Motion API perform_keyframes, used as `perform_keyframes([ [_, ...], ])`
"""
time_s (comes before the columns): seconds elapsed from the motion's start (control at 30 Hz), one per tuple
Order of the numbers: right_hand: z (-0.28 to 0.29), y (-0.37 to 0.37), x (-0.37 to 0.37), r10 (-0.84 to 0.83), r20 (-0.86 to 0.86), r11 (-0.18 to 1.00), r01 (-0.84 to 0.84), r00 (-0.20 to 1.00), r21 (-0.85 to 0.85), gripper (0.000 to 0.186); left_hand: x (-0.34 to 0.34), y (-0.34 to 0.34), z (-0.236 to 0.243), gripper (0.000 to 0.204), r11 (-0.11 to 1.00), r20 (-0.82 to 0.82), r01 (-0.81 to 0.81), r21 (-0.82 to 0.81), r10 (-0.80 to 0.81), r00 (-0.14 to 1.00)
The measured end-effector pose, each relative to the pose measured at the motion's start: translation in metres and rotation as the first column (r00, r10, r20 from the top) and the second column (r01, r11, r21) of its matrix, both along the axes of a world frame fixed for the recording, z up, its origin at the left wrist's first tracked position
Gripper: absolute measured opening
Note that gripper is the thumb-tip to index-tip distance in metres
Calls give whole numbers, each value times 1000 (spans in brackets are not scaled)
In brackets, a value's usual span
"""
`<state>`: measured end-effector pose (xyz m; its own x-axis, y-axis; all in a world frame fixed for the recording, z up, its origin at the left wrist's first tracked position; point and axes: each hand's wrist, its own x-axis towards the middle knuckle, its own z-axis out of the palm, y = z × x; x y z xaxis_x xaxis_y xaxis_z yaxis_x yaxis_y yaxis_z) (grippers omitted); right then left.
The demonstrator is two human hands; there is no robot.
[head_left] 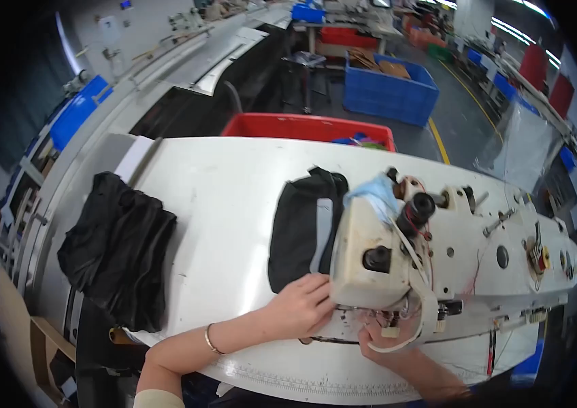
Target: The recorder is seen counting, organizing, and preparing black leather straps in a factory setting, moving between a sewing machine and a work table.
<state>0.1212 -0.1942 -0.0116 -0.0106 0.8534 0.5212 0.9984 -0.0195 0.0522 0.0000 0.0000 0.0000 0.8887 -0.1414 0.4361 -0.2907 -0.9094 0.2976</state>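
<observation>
On the white table of a sewing machine (370,272), a black fabric piece (292,231) lies flat with a grey strip (323,228) along its right side. My left hand (299,307) is at the near end of this piece, left of the machine head. Its fingers are bent and pressed together, and their tips are partly hidden. My right hand (390,332) reaches in from the right beneath the machine head, close to the needle area. Machine parts and a white curved tube cover most of its fingers, so what it touches is hidden.
A pile of black fabric pieces (122,251) rests at the table's left edge. Light blue cloth (375,194) is draped on the machine head. Beyond the table stand a red bin (302,126) and a blue crate (390,92). A cardboard box (23,319) is at lower left.
</observation>
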Motion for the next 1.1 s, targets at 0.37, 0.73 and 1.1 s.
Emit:
perform_keyframes([
  [0.37, -102, -11, 42, -170, 206, 977, 192, 964, -91, 64, 19, -9, -8, 30, 999, 171, 20, 33, -26, 985],
  [0.73, 29, -11, -6, -372, -896, 922, -210, -241, -326, 45, -52, -35, 58, 15, 999, -92, 22, 26, -19, 996],
  [1.1, 45, -30, -117, 32, -865, 981, -151, -501, 124, 55, -102, -127, 82, 39, 841, 154, 522, -139, -503, 851],
])
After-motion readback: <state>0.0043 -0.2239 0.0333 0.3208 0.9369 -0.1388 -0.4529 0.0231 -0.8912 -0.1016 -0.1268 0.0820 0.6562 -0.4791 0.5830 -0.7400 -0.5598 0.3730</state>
